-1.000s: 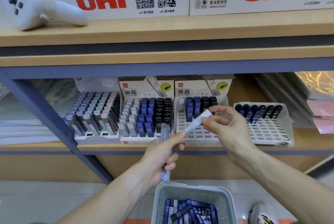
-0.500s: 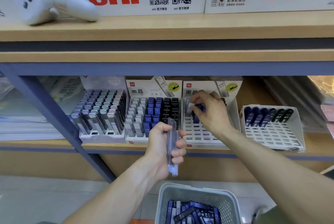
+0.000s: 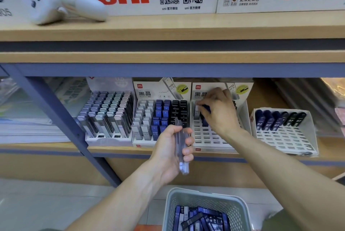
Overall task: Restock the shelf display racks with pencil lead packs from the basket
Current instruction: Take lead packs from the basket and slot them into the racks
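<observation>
Head view, frame centre: right hand [image 3: 217, 111] fingers pinch a lead pack into the third rack [image 3: 209, 137]; left hand [image 3: 170, 148] grips spare packs [image 3: 182, 153]. Seat it upright, fully down.

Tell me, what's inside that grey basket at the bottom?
The basket holds a loose pile of pencil lead packs, mostly blue, some black. Anything beneath the top layer is covered, and the picture's edge cuts off the basket's near part.
</observation>
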`<state>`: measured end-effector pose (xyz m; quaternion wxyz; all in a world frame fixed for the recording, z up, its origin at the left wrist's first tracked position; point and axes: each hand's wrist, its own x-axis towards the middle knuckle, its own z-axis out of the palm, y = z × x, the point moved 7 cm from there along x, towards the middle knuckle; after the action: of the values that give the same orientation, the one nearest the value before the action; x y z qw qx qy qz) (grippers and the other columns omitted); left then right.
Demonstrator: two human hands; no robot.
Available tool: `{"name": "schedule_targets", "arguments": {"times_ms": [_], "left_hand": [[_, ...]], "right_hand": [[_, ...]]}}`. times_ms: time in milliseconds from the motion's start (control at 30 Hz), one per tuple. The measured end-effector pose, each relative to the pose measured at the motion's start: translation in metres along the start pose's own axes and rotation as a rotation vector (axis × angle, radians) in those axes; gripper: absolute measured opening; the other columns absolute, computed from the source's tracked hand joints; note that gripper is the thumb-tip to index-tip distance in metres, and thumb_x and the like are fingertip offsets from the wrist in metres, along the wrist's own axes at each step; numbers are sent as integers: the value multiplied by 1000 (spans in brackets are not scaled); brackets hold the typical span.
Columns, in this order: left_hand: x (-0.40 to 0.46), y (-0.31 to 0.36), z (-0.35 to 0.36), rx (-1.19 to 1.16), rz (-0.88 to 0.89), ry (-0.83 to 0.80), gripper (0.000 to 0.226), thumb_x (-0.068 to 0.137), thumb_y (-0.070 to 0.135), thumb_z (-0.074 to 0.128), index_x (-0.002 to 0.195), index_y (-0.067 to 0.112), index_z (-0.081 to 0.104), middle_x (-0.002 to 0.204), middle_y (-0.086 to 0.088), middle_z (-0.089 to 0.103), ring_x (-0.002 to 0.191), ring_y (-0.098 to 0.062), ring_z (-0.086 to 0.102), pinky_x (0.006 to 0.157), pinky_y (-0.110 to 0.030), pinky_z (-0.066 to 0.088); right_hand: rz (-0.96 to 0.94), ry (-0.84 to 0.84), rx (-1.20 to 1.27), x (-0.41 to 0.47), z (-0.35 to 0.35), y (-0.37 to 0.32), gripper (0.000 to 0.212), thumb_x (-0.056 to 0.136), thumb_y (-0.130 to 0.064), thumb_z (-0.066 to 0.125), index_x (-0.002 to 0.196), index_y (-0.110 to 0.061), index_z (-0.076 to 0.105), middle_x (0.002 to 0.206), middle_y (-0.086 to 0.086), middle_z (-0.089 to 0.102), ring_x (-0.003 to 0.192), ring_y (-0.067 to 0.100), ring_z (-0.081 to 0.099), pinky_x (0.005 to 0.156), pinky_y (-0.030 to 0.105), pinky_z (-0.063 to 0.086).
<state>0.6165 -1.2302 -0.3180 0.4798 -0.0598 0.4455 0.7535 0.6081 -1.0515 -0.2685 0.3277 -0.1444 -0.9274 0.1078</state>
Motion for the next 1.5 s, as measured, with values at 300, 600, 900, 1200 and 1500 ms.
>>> {"name": "schedule_targets", "arguments": {"times_ms": [300, 600, 900, 1200, 1500], "left_hand": [[-3, 5, -2, -135, 37, 31, 13, 104, 24, 53, 102, 11, 54, 69, -6, 49, 54, -19, 46, 47, -27, 42], [-1, 19, -12, -202, 206, 188, 19, 103, 20, 60, 115, 8, 52, 70, -10, 58, 61, -25, 62, 66, -40, 57], [-8, 23, -6, -260, 216, 208, 21, 106, 17, 52, 115, 2, 63, 93, -18, 60, 76, -33, 67, 65, -45, 63], [-26, 43, -19, -264, 234, 236, 25, 107, 8, 48, 125, -6, 59, 112, -24, 68, 97, -36, 72, 66, -46, 64], [-57, 54, -91, -244, 320, 435, 24, 109, 9, 44, 125, -5, 56, 97, -24, 72, 62, -26, 76, 54, -35, 63]], "right_hand": [[366, -300, 499, -30, -29, -38, 6, 90, -27, 72, 89, -22, 70, 79, -3, 69, 66, 9, 64, 68, 34, 54], [448, -602, 676, -85, -57, -69, 47, 62, -34, 97, 91, -20, 63, 77, 1, 72, 58, 11, 64, 60, 26, 53], [520, -472, 643, -85, -54, -58, 13, 79, -22, 82, 85, -26, 71, 78, -4, 74, 69, 17, 73, 73, 49, 61], [543, -173, 857, -76, -58, -73, 11, 85, -15, 80, 89, -26, 77, 84, -10, 76, 80, 4, 71, 75, 22, 56], [375, -68, 978, -46, -38, -119, 23, 86, -12, 79, 106, -20, 70, 89, -3, 75, 84, 9, 72, 80, 21, 58]]}}
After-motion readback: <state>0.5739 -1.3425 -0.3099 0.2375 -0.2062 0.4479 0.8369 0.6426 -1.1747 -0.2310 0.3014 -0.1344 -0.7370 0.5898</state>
